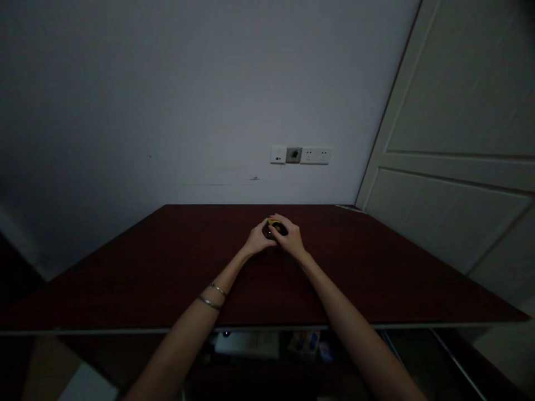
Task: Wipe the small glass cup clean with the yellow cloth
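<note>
Both hands meet over the middle of the dark red tabletop [200, 239], around a small rounded black-and-yellow object [277, 227]. Its kind is hard to make out in the dim light, and fingers cover much of it. My left hand [257, 239] is closed on its left side, thumb toward me. From the right, my right hand [292, 238] wraps over it, with the fingers across its far side and the thumb along its near face. Two bracelets [211, 301] circle my left forearm.
A pale wall with a row of sockets [301, 155] rises behind the table. On the right stands a panelled white door [455, 139]. Below the table's front edge, an open space holds a pale flat item [246, 345] and a colourful packet [305, 342].
</note>
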Action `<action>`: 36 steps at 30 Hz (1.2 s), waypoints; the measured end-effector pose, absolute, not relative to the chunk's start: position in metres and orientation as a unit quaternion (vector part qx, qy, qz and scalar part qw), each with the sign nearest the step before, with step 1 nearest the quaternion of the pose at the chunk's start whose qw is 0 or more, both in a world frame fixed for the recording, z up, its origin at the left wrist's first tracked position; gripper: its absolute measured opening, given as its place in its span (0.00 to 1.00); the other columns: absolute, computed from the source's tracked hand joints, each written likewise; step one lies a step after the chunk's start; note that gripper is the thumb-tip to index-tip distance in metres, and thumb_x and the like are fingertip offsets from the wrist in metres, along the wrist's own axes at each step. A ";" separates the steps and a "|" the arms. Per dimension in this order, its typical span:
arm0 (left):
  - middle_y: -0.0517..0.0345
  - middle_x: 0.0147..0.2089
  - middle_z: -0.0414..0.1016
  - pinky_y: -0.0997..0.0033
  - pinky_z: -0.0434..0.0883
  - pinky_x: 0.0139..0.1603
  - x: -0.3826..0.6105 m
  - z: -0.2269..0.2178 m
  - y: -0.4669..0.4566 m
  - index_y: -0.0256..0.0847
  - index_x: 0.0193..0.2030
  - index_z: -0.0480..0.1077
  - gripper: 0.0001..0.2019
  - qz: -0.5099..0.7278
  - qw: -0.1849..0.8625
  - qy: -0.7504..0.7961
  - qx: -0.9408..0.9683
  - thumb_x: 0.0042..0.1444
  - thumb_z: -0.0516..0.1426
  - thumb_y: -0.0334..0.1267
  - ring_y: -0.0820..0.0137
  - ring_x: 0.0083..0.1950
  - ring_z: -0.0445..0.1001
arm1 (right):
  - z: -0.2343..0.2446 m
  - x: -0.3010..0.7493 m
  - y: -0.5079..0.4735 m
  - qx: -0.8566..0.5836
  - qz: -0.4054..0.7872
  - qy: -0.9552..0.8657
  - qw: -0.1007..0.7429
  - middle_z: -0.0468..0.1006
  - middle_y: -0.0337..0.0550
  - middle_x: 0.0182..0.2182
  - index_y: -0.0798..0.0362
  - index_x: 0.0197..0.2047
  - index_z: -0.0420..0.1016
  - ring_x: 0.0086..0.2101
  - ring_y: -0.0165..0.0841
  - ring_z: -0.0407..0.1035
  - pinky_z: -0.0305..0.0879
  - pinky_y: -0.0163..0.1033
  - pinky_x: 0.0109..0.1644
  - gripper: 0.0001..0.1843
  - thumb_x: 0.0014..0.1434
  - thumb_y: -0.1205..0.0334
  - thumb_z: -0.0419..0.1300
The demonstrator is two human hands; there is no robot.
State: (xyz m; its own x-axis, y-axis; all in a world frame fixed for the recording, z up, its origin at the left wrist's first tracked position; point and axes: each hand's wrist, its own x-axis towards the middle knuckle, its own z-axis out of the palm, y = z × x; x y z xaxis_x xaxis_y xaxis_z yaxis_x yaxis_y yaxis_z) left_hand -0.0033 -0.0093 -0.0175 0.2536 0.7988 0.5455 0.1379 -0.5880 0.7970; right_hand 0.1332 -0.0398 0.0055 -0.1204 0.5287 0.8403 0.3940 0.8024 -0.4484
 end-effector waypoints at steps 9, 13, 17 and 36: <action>0.46 0.50 0.70 0.60 0.63 0.54 -0.005 -0.018 -0.005 0.33 0.53 0.63 0.34 0.542 0.318 0.338 0.701 0.34 0.63 0.30 0.60 0.51 0.68 | 0.005 0.129 -0.042 -0.281 0.078 -0.760 0.580 0.74 0.43 0.47 0.48 0.45 0.72 0.53 0.36 0.62 0.56 0.46 0.58 0.15 0.54 0.59 0.56; 0.46 0.51 0.69 0.59 0.62 0.56 -0.003 -0.014 -0.011 0.32 0.55 0.60 0.40 0.530 0.319 0.337 0.710 0.29 0.65 0.30 0.59 0.53 0.66 | 0.006 0.132 -0.033 -0.341 0.180 -0.663 0.642 0.76 0.44 0.44 0.50 0.43 0.73 0.45 0.37 0.69 0.63 0.44 0.52 0.17 0.53 0.52 0.55; 0.49 0.49 0.70 0.62 0.65 0.52 -0.002 -0.011 -0.014 0.33 0.54 0.60 0.39 0.517 0.341 0.326 0.715 0.30 0.65 0.32 0.62 0.49 0.69 | 0.008 0.132 -0.033 -0.350 0.213 -0.637 0.653 0.77 0.44 0.42 0.51 0.42 0.74 0.44 0.37 0.70 0.64 0.43 0.51 0.18 0.53 0.51 0.55; 0.49 0.40 0.75 0.66 0.70 0.42 -0.002 -0.008 -0.016 0.31 0.44 0.68 0.25 0.535 0.405 0.348 0.654 0.37 0.64 0.38 0.66 0.39 0.73 | 0.011 0.131 -0.039 -0.289 0.249 -0.653 0.654 0.75 0.44 0.45 0.51 0.40 0.75 0.49 0.38 0.67 0.59 0.46 0.56 0.15 0.52 0.54 0.57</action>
State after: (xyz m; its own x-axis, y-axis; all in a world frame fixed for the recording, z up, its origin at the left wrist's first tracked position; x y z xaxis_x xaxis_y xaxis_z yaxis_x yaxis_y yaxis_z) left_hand -0.0025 -0.0156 -0.0081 0.1852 0.8894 0.4180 0.0220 -0.4290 0.9031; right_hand 0.1308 -0.0388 0.0108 0.0225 0.7033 0.7105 0.0520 0.7089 -0.7034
